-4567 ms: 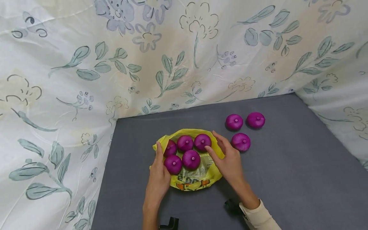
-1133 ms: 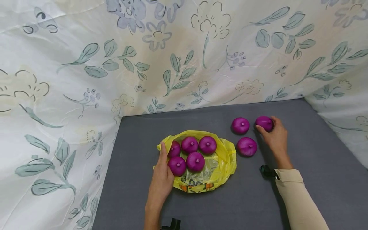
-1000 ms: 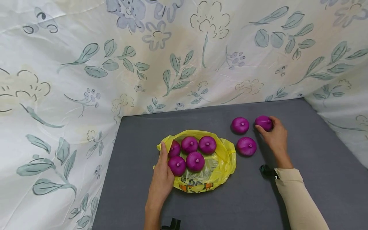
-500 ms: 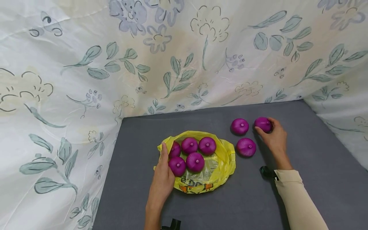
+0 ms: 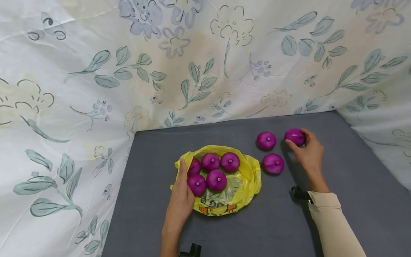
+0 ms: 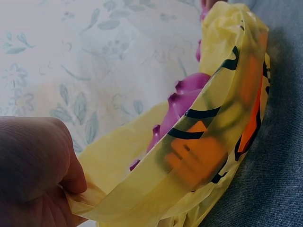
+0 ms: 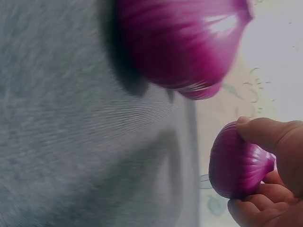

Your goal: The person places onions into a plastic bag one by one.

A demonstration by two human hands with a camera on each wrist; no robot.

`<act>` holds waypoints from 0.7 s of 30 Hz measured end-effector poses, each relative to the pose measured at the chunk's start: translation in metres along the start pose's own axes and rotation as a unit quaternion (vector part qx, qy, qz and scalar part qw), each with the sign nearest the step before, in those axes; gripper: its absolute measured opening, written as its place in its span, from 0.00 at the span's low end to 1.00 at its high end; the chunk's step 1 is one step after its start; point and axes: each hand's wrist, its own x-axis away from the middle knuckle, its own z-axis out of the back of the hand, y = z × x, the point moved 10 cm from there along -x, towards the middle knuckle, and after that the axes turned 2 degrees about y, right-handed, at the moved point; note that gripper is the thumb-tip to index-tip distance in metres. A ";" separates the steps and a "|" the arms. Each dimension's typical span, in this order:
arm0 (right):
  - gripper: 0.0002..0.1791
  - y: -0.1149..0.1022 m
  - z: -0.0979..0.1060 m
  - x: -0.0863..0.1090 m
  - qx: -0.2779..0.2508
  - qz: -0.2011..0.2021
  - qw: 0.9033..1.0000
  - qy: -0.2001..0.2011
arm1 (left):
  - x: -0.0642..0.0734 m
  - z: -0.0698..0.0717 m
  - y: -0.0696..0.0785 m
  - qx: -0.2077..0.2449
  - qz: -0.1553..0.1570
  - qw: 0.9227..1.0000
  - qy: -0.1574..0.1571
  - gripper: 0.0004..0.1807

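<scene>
My left hand [image 5: 181,198] pinches the left rim of a yellow plastic bag [image 5: 250,182], whose mouth is spread wide. In the left wrist view, the thumb and fingers hold the bag's thin edge [image 6: 90,198]. Several purple onions [image 5: 216,180] sit inside the bag, stems up. My right hand [image 5: 309,153] grips another onion [image 5: 293,137] at the far right, between thumb and fingers. The right wrist view has this held onion [image 7: 236,163] apart from the cloth. Two loose onions, one behind [image 5: 266,140] and one nearer [image 5: 273,164], rest between bag and right hand.
A dark grey cloth [image 5: 144,171] covers the table. Floral fabric [image 5: 192,71] hangs behind and along both sides, meeting the table's edges. Black camera mounts, such as the one by the right wrist [image 5: 299,193], are worn on the wrists.
Since the earliest frame, my right hand has left the bag's right rim and taken hold of the far-right onion, which now sits slightly higher. My left hand still holds the bag.
</scene>
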 end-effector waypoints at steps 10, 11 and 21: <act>0.44 -0.035 0.022 0.012 -0.048 0.011 0.998 0.026 | 0.001 0.000 -0.002 -0.002 -0.003 1.000 0.003 0.46; 0.44 -0.038 0.024 0.013 -0.051 0.014 0.998 0.029 | 0.001 0.000 -0.002 -0.001 -0.003 1.000 0.002 0.46; 0.44 -0.086 0.033 0.041 -0.086 0.051 0.995 0.032 | 0.004 0.004 -0.002 -0.004 -0.016 1.000 0.006 0.49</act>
